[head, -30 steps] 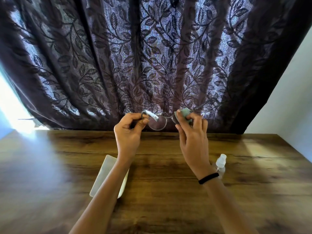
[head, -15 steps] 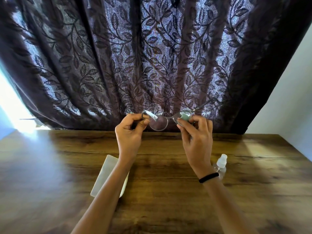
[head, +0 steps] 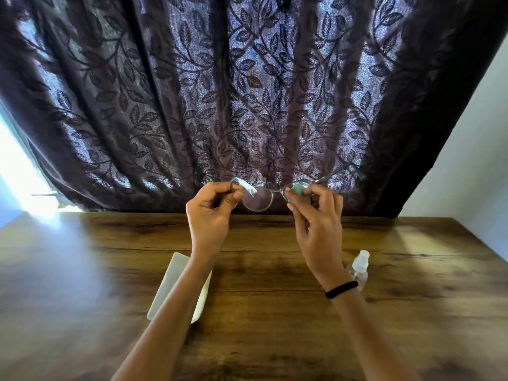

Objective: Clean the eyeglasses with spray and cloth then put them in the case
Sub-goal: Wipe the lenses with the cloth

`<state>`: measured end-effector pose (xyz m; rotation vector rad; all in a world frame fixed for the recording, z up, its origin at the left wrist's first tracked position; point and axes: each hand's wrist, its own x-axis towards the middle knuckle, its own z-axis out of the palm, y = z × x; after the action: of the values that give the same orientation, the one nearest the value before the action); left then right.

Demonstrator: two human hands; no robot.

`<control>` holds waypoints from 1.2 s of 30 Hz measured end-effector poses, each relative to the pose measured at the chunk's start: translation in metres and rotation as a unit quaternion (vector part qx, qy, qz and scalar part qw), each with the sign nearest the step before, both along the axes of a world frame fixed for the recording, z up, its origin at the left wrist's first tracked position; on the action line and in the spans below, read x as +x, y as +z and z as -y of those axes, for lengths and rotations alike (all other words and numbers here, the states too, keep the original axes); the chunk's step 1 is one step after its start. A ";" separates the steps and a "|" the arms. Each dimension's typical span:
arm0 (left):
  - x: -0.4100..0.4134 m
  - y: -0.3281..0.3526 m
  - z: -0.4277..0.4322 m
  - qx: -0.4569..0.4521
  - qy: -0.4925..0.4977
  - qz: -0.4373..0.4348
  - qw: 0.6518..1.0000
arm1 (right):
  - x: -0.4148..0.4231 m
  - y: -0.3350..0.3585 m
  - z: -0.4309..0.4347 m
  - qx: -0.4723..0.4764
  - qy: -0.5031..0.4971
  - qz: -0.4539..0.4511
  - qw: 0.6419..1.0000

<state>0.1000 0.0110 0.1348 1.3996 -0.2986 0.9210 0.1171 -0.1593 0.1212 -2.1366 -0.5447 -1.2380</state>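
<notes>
Both hands are raised above the far part of the wooden table [head: 275, 312], in front of the dark leaf-patterned curtain [head: 247, 92], with the glasses [head: 259, 198] held in the air between them. The left hand [head: 210, 215] is curled, its thumb and forefinger pinched on the left end of the frame, where a pale bit of cloth or reflection shows; which it is cannot be told. The right hand [head: 319, 224] grips a small pale green cloth [head: 298, 188] between thumb and fingertips, pressed over the right lens. The left lens is bare and see-through. One temple of the glasses sticks out up and to the right, past the right hand, against the curtain. A black band [head: 341, 289] circles the right wrist.

On the table, a white case [head: 170, 287] lies below the left hand, partly covered by the left forearm, long side angled toward the near left. A small clear spray bottle [head: 360, 266] stands just to the right of the right wrist, half hidden behind it.

The table's far edge meets the curtain just below the hands. To the right of the bottle the tabletop is bare out to its right edge and the white wall [head: 467, 160]. Left of the case the wood runs bare toward bright window glare at the far left corner. The near middle of the table, between the forearms, is bare as well.
</notes>
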 end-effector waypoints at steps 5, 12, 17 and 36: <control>-0.001 0.000 -0.001 0.001 -0.004 -0.003 1.000 | 0.001 0.002 0.000 -0.049 -0.012 -0.011 0.999; -0.003 0.000 -0.001 0.002 -0.006 0.001 1.000 | 0.001 0.004 0.004 -0.061 -0.076 -0.016 0.995; -0.002 -0.001 -0.001 0.005 -0.003 0.006 1.000 | 0.001 0.003 0.006 -0.027 -0.069 -0.027 0.997; 0.000 -0.004 0.002 0.005 0.020 -0.015 1.000 | -0.007 -0.002 -0.002 0.032 -0.047 0.035 0.998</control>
<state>0.0998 0.0091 0.1305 1.4315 -0.2541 0.9319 0.1101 -0.1577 0.1188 -2.0936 -0.4312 -1.3676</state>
